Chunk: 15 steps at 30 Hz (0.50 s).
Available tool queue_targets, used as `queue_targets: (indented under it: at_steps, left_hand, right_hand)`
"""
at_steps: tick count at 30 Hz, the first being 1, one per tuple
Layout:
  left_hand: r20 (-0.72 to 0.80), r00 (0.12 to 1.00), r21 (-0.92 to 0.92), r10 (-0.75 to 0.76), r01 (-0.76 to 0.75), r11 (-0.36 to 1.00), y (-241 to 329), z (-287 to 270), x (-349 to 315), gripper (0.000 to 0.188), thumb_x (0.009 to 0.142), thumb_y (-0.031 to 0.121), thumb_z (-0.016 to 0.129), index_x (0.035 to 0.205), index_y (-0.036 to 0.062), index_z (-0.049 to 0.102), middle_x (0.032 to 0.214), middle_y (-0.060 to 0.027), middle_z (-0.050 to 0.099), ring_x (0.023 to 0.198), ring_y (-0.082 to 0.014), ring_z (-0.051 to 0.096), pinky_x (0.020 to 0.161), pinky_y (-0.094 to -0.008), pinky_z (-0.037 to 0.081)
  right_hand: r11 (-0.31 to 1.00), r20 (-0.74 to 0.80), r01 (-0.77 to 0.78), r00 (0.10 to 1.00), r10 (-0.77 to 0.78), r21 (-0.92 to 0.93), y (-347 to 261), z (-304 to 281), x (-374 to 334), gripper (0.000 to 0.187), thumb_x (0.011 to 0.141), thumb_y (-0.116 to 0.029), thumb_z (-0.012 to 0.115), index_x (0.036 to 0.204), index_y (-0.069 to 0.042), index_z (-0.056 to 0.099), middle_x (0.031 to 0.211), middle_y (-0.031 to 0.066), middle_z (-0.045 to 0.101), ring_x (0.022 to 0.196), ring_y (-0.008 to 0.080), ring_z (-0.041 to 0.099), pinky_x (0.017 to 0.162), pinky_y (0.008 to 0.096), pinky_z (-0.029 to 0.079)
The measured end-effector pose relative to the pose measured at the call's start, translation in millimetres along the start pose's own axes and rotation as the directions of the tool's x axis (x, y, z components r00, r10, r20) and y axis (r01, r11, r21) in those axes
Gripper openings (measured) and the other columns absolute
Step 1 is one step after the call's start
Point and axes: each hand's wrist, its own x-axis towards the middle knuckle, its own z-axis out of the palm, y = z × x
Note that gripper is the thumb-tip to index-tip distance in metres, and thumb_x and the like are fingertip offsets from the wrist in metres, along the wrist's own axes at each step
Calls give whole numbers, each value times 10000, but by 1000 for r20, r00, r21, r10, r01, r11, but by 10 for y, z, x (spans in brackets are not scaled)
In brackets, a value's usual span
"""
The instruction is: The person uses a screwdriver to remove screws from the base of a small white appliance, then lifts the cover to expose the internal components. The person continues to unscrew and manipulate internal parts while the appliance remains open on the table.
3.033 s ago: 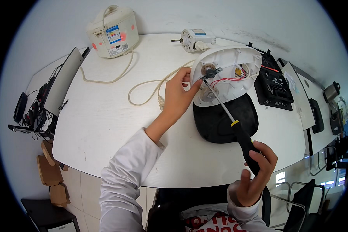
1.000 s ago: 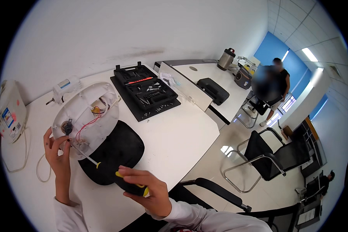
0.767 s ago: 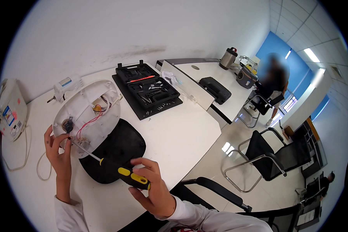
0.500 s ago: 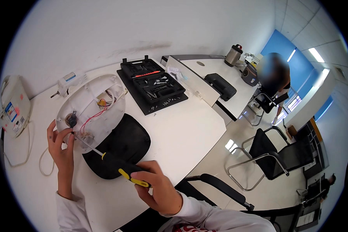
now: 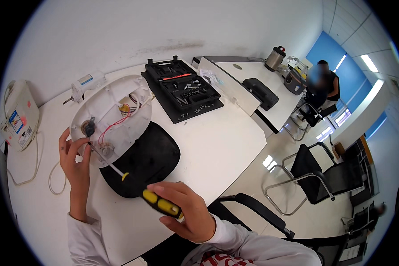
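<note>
A white oval plastic housing (image 5: pixel 115 99), hollow side up, rests partly on a black padded piece (image 5: pixel 155 155). Red wires (image 5: pixel 112 126) and a dark round fitting (image 5: pixel 89 128) show inside it. My right hand (image 5: pixel 190 210) is wrapped round the yellow-and-black handle of a screwdriver (image 5: pixel 111 165). Its shaft slants up-left to the housing's near-left rim. There, my left hand (image 5: pixel 77 155) has thumb and forefinger pinched at the screwdriver's tip, with the other fingers bent beside the rim. What lies between those fingertips is too small to make out.
Beyond the housing, an opened black tool case (image 5: pixel 188 88) lies on a dark mat (image 5: pixel 177 116) with loose screws. A motor-like part (image 5: pixel 82 88) and a white appliance (image 5: pixel 20 117) with a cord stand left. Chairs (image 5: pixel 314 177) and another person (image 5: pixel 330 86) are at the right.
The screwdriver's handle has turned in my right hand, so more yellow faces up. My left fingers stay at its tip. The whole view has shifted slightly; the far person stands more upright.
</note>
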Motion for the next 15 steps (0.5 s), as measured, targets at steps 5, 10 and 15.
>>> queue_targets:
  at_steps: [5,10,15]
  left_hand:
    - [-4,1000,3,-7,7,1000,2,16,-13,213,709,-62,657,877,65,633,1245,-102,498,926,-211,556,696,-285,449]
    - [-3,1000,12,21,-21,1000,24,22,5,215,704,-63,661,875,65,630,1249,-101,497,893,-201,559,662,-271,438]
    - [-14,998,11,54,-54,998,3,-12,0,207,711,-63,664,877,55,629,1242,-100,498,876,-197,558,643,-262,435]
  right_hand:
    - [999,-101,35,994,-36,-11,63,76,1,618,703,57,710,1245,-40,430,1203,174,453,1016,325,534,845,359,464]
    - [983,-276,-46,956,95,177,53,156,-54,593,637,150,720,1139,-45,471,1130,145,495,1024,280,564,843,349,517]
    - [985,-103,170,980,-170,-9,77,94,2,512,650,146,695,1085,-54,514,1165,161,510,1087,327,538,862,367,498]
